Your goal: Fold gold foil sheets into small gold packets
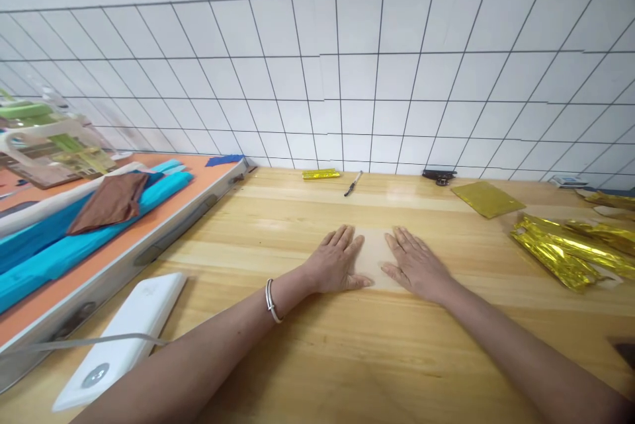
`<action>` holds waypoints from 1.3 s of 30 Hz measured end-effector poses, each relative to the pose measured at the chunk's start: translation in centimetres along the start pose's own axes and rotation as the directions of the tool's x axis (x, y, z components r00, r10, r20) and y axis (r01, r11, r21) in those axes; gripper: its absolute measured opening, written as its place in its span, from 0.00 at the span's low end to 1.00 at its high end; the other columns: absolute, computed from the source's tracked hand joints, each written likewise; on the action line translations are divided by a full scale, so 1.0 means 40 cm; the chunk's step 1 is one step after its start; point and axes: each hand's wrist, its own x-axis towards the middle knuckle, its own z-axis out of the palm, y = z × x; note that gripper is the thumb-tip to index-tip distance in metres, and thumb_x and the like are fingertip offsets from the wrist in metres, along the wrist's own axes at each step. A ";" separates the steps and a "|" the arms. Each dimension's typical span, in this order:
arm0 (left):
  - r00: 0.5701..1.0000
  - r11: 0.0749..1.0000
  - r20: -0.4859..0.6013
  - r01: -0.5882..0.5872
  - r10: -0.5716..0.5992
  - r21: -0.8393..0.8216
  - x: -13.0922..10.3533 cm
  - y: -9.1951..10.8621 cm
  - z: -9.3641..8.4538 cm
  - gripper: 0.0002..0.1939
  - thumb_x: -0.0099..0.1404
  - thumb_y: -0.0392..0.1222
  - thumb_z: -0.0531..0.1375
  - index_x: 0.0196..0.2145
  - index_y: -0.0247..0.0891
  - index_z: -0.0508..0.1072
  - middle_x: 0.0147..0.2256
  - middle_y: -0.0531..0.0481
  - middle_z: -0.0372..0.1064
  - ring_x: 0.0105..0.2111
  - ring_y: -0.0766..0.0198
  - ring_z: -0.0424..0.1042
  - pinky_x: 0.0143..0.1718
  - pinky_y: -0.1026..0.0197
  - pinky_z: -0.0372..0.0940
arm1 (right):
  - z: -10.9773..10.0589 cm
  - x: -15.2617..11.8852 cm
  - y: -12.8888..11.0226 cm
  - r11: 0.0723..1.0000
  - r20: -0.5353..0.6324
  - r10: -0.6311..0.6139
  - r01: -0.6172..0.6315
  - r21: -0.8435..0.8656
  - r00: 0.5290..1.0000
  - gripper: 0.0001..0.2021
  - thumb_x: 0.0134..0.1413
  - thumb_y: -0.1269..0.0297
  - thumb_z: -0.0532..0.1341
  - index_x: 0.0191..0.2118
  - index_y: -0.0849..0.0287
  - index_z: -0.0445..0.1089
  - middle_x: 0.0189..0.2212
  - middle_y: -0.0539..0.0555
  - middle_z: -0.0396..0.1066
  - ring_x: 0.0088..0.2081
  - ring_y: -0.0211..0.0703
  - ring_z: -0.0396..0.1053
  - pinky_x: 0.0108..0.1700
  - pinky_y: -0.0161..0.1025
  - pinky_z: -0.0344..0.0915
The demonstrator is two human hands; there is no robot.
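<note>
A pale, thin, sheet-like piece (373, 255) lies flat on the wooden tabletop (347, 358), close in colour to the wood. My left hand (337, 260) rests flat over its left side, fingers spread. On the opposite side, my right hand (415, 264) lies flat with its fingers apart, touching the sheet's right edge. Between the two thumbs a strip of the sheet shows. What the piece is made of, I cannot tell. A silver bangle (271, 300) circles my left wrist.
Shiny gold foil (560, 249) and a flat gold square (489, 199) lie to the right. A pen (353, 184), a folded gold strip (320, 174) and a black clip-like object (439, 176) sit near the tiled wall. At left are a white device (133, 318), blue rolls (99, 242) and brown material (109, 202).
</note>
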 end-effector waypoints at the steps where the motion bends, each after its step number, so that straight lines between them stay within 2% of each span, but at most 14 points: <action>1: 1.000 1.000 0.014 0.002 -0.002 0.010 0.006 0.000 -0.006 0.51 0.54 0.74 0.45 0.64 0.33 0.45 0.64 0.32 0.35 0.64 0.43 0.34 0.60 0.44 0.39 | 0.002 0.000 0.000 1.000 -0.004 0.001 -0.001 -0.001 1.000 0.39 0.58 0.40 0.40 0.65 0.64 0.43 0.66 0.63 0.36 0.66 0.53 0.34 0.63 0.51 0.40; 3: 1.000 1.000 -0.002 0.012 -0.012 0.026 0.030 0.012 -0.021 0.51 0.55 0.74 0.45 0.63 0.32 0.46 0.64 0.31 0.35 0.64 0.43 0.33 0.60 0.43 0.38 | 0.006 -0.001 0.002 1.000 -0.008 0.004 -0.004 -0.004 1.000 0.38 0.58 0.40 0.41 0.65 0.63 0.43 0.66 0.62 0.37 0.65 0.54 0.34 0.63 0.51 0.40; 6: 0.994 1.000 -0.110 0.024 -0.022 0.016 0.085 0.058 -0.033 0.43 0.62 0.68 0.41 0.63 0.30 0.48 0.64 0.32 0.36 0.64 0.46 0.34 0.61 0.46 0.38 | 0.014 -0.001 0.006 1.000 -0.018 0.005 -0.005 -0.012 1.000 0.37 0.58 0.42 0.41 0.66 0.62 0.42 0.66 0.61 0.37 0.65 0.54 0.36 0.63 0.52 0.41; 10: 0.988 0.996 -0.139 -0.079 0.074 -0.029 0.131 0.107 -0.009 0.36 0.67 0.61 0.37 0.62 0.31 0.49 0.63 0.36 0.45 0.64 0.53 0.41 0.61 0.52 0.41 | 0.023 -0.001 0.013 0.999 -0.035 -0.007 0.005 -0.037 0.999 0.35 0.60 0.46 0.42 0.66 0.61 0.39 0.66 0.60 0.39 0.65 0.52 0.37 0.62 0.52 0.44; 12: 0.987 0.993 -0.126 -0.109 0.104 -0.036 0.123 0.099 0.007 0.37 0.67 0.62 0.38 0.63 0.33 0.47 0.62 0.38 0.46 0.64 0.54 0.43 0.60 0.52 0.43 | 0.026 -0.001 0.015 0.999 -0.038 -0.024 0.022 -0.048 0.999 0.34 0.60 0.46 0.42 0.66 0.62 0.40 0.66 0.61 0.38 0.65 0.53 0.37 0.62 0.52 0.44; 14: 0.989 0.997 -0.123 -0.078 0.077 -0.006 0.099 0.074 0.015 0.41 0.63 0.67 0.40 0.63 0.33 0.47 0.63 0.36 0.43 0.64 0.50 0.40 0.60 0.48 0.42 | 0.026 -0.001 0.016 0.998 -0.039 -0.028 0.026 -0.051 0.999 0.35 0.60 0.45 0.42 0.66 0.62 0.40 0.66 0.61 0.37 0.65 0.53 0.37 0.62 0.52 0.44; 17: 0.992 0.999 -0.114 -0.046 0.047 0.017 0.063 0.038 0.011 0.44 0.61 0.70 0.40 0.63 0.32 0.47 0.63 0.34 0.41 0.64 0.48 0.39 0.60 0.47 0.41 | 0.015 -0.002 0.017 0.999 -0.014 -0.003 0.003 -0.049 1.000 0.34 0.60 0.45 0.40 0.66 0.62 0.41 0.66 0.60 0.36 0.65 0.52 0.36 0.62 0.51 0.43; 20: 0.992 0.999 -0.121 -0.040 0.041 0.011 0.051 0.028 0.008 0.46 0.60 0.71 0.40 0.63 0.31 0.48 0.63 0.34 0.42 0.64 0.48 0.39 0.60 0.47 0.41 | -0.009 0.011 0.004 0.999 0.024 0.029 -0.028 -0.037 0.999 0.34 0.60 0.46 0.39 0.65 0.64 0.44 0.65 0.62 0.39 0.65 0.52 0.36 0.63 0.52 0.42; 24: 0.990 0.999 -0.137 -0.033 0.033 0.004 0.056 0.028 0.023 0.45 0.59 0.69 0.45 0.63 0.32 0.48 0.63 0.35 0.42 0.64 0.47 0.39 0.60 0.46 0.40 | -0.033 0.064 -0.074 0.997 -0.013 0.011 -0.010 0.076 1.000 0.34 0.61 0.46 0.37 0.65 0.66 0.45 0.65 0.63 0.40 0.65 0.51 0.36 0.63 0.51 0.42; 27: 0.991 1.000 -0.133 -0.026 0.025 -0.003 0.059 0.021 0.041 0.42 0.60 0.63 0.50 0.64 0.33 0.46 0.63 0.37 0.42 0.64 0.48 0.40 0.61 0.47 0.40 | -0.023 0.108 -0.145 0.979 0.006 -0.083 0.080 0.185 0.997 0.35 0.62 0.46 0.36 0.65 0.66 0.42 0.66 0.61 0.39 0.65 0.48 0.36 0.64 0.46 0.42; 29: 0.992 1.000 -0.127 -0.028 0.027 -0.005 0.061 0.017 0.047 0.42 0.60 0.60 0.51 0.64 0.34 0.44 0.64 0.38 0.43 0.64 0.48 0.40 0.61 0.48 0.40 | -0.009 0.120 -0.164 0.980 -0.015 -0.077 0.078 0.185 0.997 0.35 0.61 0.45 0.36 0.66 0.66 0.40 0.66 0.60 0.37 0.66 0.48 0.34 0.64 0.47 0.40; 32: 0.992 0.999 -0.123 -0.037 0.035 -0.012 0.061 0.016 0.041 0.44 0.59 0.63 0.50 0.64 0.34 0.45 0.64 0.38 0.42 0.64 0.48 0.39 0.61 0.48 0.39 | 0.005 0.103 -0.129 0.989 -0.001 -0.070 0.070 0.133 0.998 0.36 0.60 0.43 0.38 0.66 0.62 0.37 0.66 0.58 0.35 0.66 0.50 0.33 0.64 0.49 0.40; 35: 0.992 0.999 -0.122 -0.036 0.033 -0.024 0.054 0.016 0.024 0.45 0.59 0.68 0.46 0.63 0.33 0.47 0.64 0.36 0.41 0.64 0.47 0.38 0.61 0.47 0.39 | 0.005 0.064 -0.056 0.997 0.021 -0.059 0.058 0.056 0.998 0.35 0.60 0.43 0.38 0.66 0.62 0.40 0.66 0.60 0.37 0.66 0.51 0.33 0.64 0.51 0.38; 39: 0.996 0.998 -0.077 -0.056 0.053 -0.034 0.030 0.008 0.004 0.49 0.56 0.73 0.44 0.63 0.33 0.47 0.64 0.35 0.38 0.64 0.46 0.37 0.61 0.47 0.39 | 0.002 0.025 0.007 0.998 0.028 -0.065 0.065 0.008 0.998 0.36 0.58 0.41 0.41 0.66 0.58 0.43 0.66 0.59 0.33 0.66 0.54 0.32 0.63 0.52 0.38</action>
